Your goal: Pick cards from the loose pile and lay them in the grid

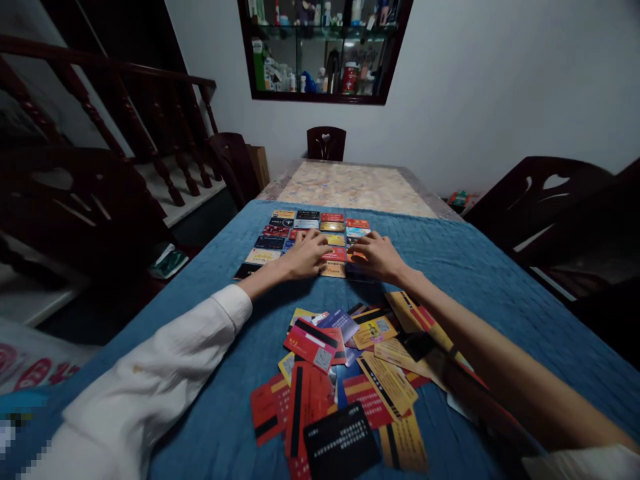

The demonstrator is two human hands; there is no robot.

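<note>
Rows of bank-style cards lie in four columns on the blue tablecloth. My left hand rests over the middle columns, its bent fingers apart, with the tips at a red card. Facing it, my right hand reaches over the rightmost column. Its fingers are spread and touch an orange-red card. Neither hand visibly lifts a card, and both cover parts of the rows. Nearer me is a loose, overlapping heap, with a red card, a black card and a yellow card on top.
My right forearm passes over the heap's right side. Beyond the cloth, the table has a patterned cover. Dark wooden chairs stand around it. A stair railing is at left, and a glass-shelved cabinet is set into the wall.
</note>
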